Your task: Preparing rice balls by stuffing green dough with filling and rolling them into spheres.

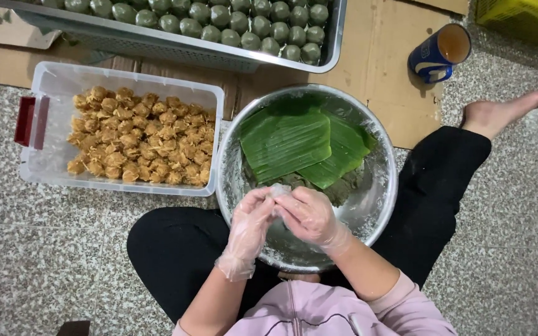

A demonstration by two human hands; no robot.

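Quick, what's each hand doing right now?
Left hand: gloved, closed around a small lump of dough over the metal bowl.
Right hand: gloved, closed on the same lump of dough.

Speckled stone floor, flattened cardboard, clear plastic tub, steel bowl, blue cup, yellow crate

Speckled grey stone floor with flattened brown cardboard laid across it

Small pale dough lump, floury, pinched between both gloved hands, held over the near rim of the steel bowl
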